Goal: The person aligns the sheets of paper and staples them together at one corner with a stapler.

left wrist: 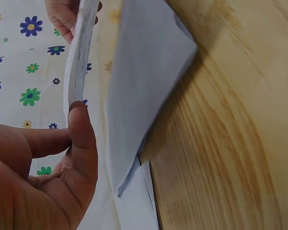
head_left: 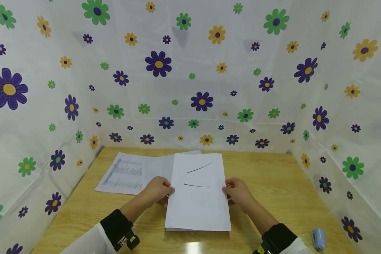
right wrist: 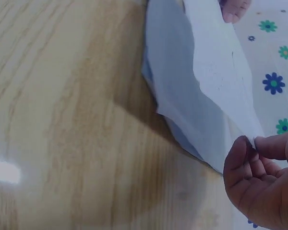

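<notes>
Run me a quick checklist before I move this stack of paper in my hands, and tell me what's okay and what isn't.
1. Left hand pinching the left edge of the paper stack: ok.
2. Right hand pinching the right edge: ok.
3. Face with the two dark pen strokes turned up: ok, both show in the head view.
4. Printed sheets separate from the stack: cannot tell; the stack hides part of them in the head view.
5. Blue-grey stapler out of the stack's way: ok, it lies apart on the table, at the near right.
6. All paper edges flush: cannot tell from these angles.
</notes>
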Available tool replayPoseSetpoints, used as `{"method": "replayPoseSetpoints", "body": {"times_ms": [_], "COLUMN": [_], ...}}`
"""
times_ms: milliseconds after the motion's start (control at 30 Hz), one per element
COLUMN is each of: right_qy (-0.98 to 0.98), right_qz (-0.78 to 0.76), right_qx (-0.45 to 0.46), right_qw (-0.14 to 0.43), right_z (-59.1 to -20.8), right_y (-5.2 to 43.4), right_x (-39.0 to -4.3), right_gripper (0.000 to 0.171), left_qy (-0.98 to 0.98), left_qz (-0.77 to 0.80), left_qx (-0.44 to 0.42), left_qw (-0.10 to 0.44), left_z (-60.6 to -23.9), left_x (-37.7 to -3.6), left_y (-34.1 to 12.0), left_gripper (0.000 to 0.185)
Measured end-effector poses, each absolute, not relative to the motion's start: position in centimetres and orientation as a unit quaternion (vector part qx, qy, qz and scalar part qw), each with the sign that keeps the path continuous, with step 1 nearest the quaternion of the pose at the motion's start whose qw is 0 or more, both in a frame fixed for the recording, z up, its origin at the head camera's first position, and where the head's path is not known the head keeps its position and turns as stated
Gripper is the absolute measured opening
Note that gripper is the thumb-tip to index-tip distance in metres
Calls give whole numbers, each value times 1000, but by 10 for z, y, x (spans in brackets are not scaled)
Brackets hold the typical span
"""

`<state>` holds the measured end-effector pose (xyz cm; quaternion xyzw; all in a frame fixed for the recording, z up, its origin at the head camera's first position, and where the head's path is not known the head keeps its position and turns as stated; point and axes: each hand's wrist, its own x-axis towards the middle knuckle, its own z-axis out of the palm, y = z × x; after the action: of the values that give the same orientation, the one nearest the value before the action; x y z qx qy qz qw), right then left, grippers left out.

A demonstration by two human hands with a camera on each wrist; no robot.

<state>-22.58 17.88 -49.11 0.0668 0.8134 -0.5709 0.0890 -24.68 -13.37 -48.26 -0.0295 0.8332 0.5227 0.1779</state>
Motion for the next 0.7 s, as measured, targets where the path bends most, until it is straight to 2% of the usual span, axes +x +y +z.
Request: {"method": "replayPoseSetpoints", "body": {"times_ms": [367, 700], "right_qy": [914, 944], "right_qz": [-405, -327], "right_qx": [22, 33], "right_qw": [0, 31], "right_z": [-503, -505], "right_y": [166, 159], "right_x": [-230, -236], "right_gripper": [22, 20], "left_qy": [876, 887], "left_qz": [449, 427], "left_qx": [-22, 4], "left_qw": [178, 177], "left_z": [-503, -515], "left_x": [-246, -244], "left_y": [-136, -138], "left_gripper": [13, 14]}}
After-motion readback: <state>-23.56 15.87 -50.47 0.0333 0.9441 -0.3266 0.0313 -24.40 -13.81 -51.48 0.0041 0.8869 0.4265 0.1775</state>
